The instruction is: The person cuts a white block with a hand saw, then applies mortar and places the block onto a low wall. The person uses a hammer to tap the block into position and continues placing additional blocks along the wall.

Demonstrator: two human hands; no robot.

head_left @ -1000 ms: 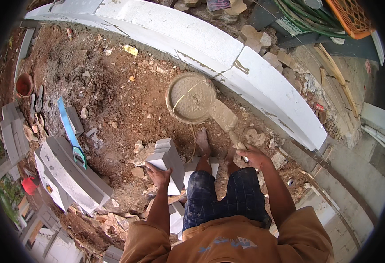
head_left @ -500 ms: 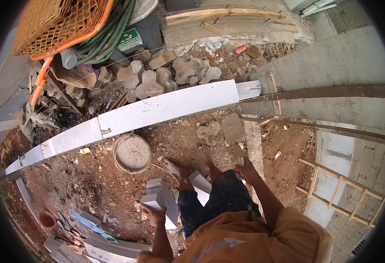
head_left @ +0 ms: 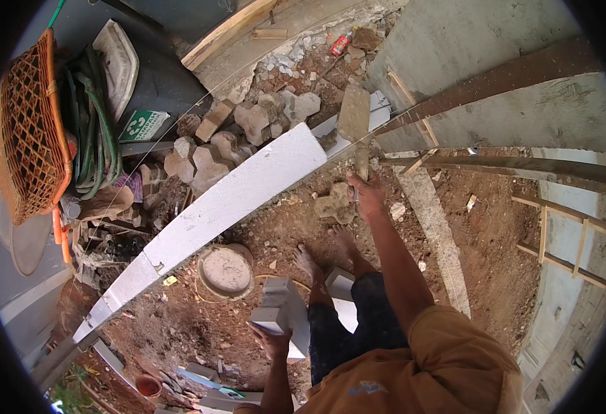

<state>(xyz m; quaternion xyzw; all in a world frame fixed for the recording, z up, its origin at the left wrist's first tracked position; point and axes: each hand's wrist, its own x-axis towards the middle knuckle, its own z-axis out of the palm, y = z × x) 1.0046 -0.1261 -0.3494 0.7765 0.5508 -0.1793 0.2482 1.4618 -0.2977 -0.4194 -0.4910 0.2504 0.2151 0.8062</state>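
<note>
My right hand (head_left: 367,196) is closed round the handle of a flat wooden paddle (head_left: 354,117). The paddle's broad, mortar-smeared blade is raised over the far right end of a low wall of white lightweight blocks (head_left: 230,190), beside a lower pale piece (head_left: 380,109). From here I cannot tell whether the blade touches the wall. My left hand (head_left: 272,341) grips the near end of a light grey block (head_left: 270,318), which is next to more upright blocks (head_left: 290,310) by my leg. A round bucket of pale mortar (head_left: 225,271) stands between the wall and my feet.
A thin string line (head_left: 179,123) crosses above the wall. Beyond it lie broken paving stones (head_left: 254,121), a green hose (head_left: 96,131) and an orange woven chair (head_left: 30,131). Wooden beams (head_left: 510,165) and a ladder-like frame (head_left: 572,241) are on the right.
My right hand has lifted the wooden paddle from near the ground up to the wall's far end. The view has turned and shifted. My left hand stays on the block.
</note>
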